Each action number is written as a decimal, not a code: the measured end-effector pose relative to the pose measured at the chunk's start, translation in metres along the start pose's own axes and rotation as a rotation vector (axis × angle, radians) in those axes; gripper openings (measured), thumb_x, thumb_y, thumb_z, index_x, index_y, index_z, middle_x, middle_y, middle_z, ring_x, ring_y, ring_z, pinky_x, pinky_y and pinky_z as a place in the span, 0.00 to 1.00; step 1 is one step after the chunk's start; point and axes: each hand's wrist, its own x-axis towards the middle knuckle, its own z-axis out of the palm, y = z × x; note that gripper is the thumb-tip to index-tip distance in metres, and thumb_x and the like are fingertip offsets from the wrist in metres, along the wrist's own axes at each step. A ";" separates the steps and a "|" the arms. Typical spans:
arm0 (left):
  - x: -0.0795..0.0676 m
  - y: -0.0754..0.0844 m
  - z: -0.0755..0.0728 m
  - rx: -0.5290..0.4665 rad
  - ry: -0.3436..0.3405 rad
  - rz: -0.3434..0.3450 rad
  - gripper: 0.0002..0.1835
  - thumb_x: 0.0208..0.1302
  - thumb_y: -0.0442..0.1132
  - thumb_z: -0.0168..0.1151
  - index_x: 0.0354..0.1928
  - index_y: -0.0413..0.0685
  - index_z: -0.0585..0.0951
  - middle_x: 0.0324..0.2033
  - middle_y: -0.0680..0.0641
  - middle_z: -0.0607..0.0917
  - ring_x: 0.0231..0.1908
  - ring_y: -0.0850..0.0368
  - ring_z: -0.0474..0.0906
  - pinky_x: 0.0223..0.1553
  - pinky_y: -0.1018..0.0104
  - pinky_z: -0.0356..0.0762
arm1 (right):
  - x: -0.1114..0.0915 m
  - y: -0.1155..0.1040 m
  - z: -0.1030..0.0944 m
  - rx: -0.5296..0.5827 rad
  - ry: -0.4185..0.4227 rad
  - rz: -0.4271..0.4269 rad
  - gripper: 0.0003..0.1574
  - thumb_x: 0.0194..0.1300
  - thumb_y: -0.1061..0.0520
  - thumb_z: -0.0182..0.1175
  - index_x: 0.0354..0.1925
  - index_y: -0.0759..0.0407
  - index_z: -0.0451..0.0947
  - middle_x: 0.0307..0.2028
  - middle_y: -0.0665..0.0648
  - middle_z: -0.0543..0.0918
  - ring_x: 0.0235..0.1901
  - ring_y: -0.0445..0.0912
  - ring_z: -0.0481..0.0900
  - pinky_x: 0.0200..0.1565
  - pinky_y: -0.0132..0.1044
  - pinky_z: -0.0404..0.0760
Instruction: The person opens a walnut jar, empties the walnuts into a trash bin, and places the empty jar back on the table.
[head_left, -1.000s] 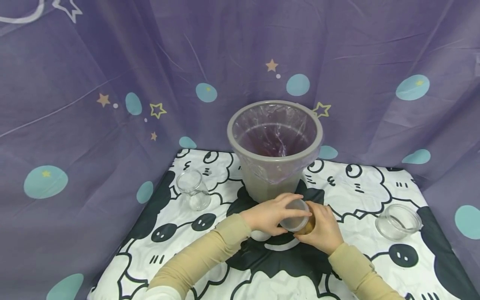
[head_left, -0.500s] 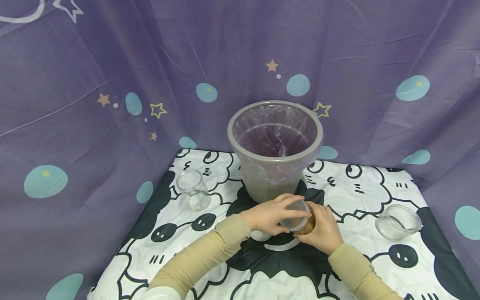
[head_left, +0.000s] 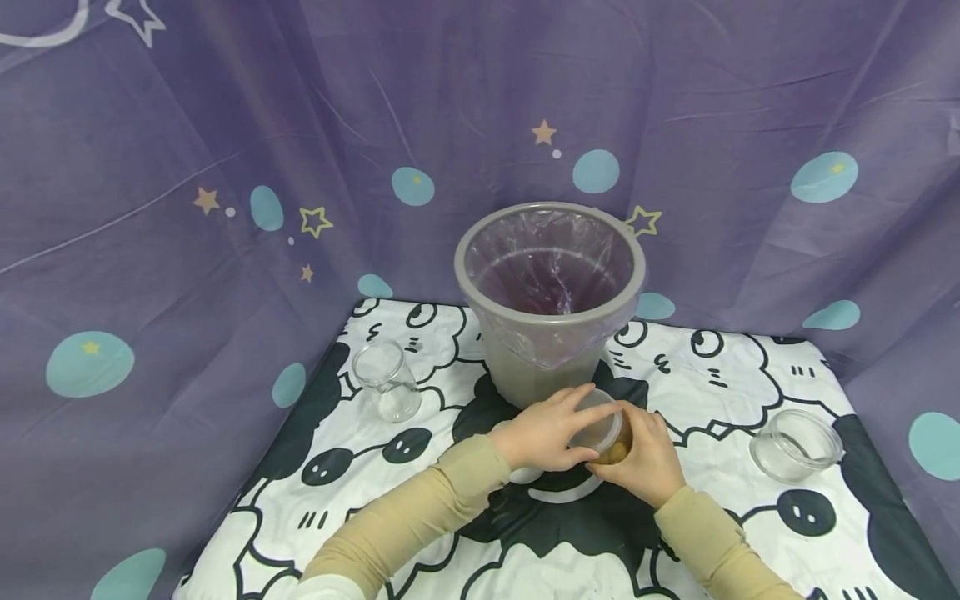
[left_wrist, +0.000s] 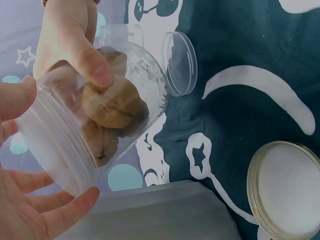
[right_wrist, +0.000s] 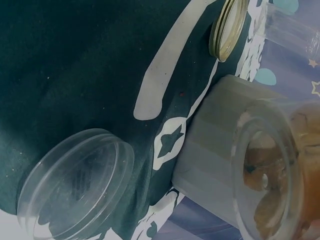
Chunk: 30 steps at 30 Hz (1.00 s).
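A table (head_left: 750, 367) carries a black-and-white cartoon cloth, and a purple curtain (head_left: 225, 125) with stars and teal dots hangs behind it. At the middle of the table stands a grey plastic bin (head_left: 549, 310), round and lined with a thin clear bag. Just in front of the bin, both hands hold a clear plastic jar (head_left: 600, 431), tilted on its side, with ridged threads at its open mouth and brown, wrinkled walnuts (left_wrist: 112, 107) inside. The left hand (head_left: 542, 433) has its fingers (left_wrist: 55, 212) curled around the jar's mouth end; the right hand (head_left: 647, 461) grips the jar's body. An empty glass jar (head_left: 386, 378) stands left of the bin, another (head_left: 795, 443) right of it. A white lid (left_wrist: 287, 190) lies flat on the cloth below the hands.
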 end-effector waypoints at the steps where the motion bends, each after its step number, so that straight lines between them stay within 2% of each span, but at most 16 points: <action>1: 0.000 0.001 0.000 -0.004 0.006 -0.010 0.37 0.64 0.55 0.59 0.72 0.65 0.56 0.69 0.37 0.60 0.66 0.40 0.63 0.56 0.54 0.76 | 0.000 0.000 0.000 0.003 -0.004 0.004 0.57 0.26 0.52 0.81 0.55 0.69 0.68 0.47 0.67 0.79 0.43 0.60 0.72 0.45 0.54 0.74; 6: 0.001 0.001 0.000 -0.012 0.030 -0.022 0.38 0.62 0.56 0.61 0.72 0.66 0.58 0.68 0.38 0.62 0.64 0.41 0.66 0.53 0.54 0.78 | 0.000 0.001 0.000 0.007 -0.016 0.012 0.57 0.26 0.51 0.81 0.55 0.68 0.69 0.47 0.67 0.79 0.43 0.60 0.72 0.47 0.53 0.72; 16: 0.001 -0.002 0.003 -0.061 0.085 -0.031 0.37 0.58 0.58 0.63 0.68 0.62 0.65 0.60 0.40 0.69 0.56 0.46 0.73 0.50 0.63 0.78 | -0.001 0.002 0.002 0.015 -0.036 0.018 0.56 0.27 0.51 0.81 0.56 0.68 0.69 0.45 0.66 0.80 0.44 0.60 0.73 0.49 0.55 0.71; 21: 0.002 -0.001 0.003 -0.058 0.111 -0.059 0.37 0.57 0.58 0.64 0.67 0.56 0.66 0.50 0.42 0.74 0.44 0.52 0.77 0.44 0.69 0.78 | 0.000 0.002 0.003 0.003 -0.052 0.005 0.57 0.27 0.50 0.81 0.56 0.67 0.69 0.45 0.64 0.80 0.44 0.58 0.73 0.49 0.54 0.71; 25: 0.003 -0.001 0.005 -0.039 0.122 -0.094 0.37 0.57 0.60 0.63 0.66 0.55 0.67 0.43 0.44 0.75 0.35 0.57 0.76 0.37 0.72 0.77 | 0.000 0.001 0.003 -0.008 -0.057 0.011 0.57 0.27 0.49 0.81 0.56 0.67 0.69 0.45 0.63 0.80 0.44 0.57 0.73 0.47 0.53 0.72; 28: 0.002 0.000 0.006 -0.022 0.115 -0.110 0.39 0.57 0.63 0.62 0.67 0.56 0.66 0.43 0.44 0.75 0.33 0.58 0.76 0.35 0.71 0.77 | 0.000 0.001 0.003 -0.009 -0.057 0.015 0.57 0.27 0.49 0.81 0.56 0.67 0.69 0.45 0.64 0.80 0.44 0.58 0.73 0.46 0.53 0.73; 30: 0.001 0.000 0.006 -0.010 0.099 -0.111 0.42 0.56 0.65 0.60 0.70 0.57 0.62 0.47 0.43 0.75 0.36 0.56 0.78 0.36 0.69 0.79 | -0.001 0.001 0.002 -0.010 -0.052 0.009 0.58 0.27 0.49 0.81 0.56 0.68 0.69 0.46 0.64 0.80 0.44 0.58 0.73 0.45 0.53 0.73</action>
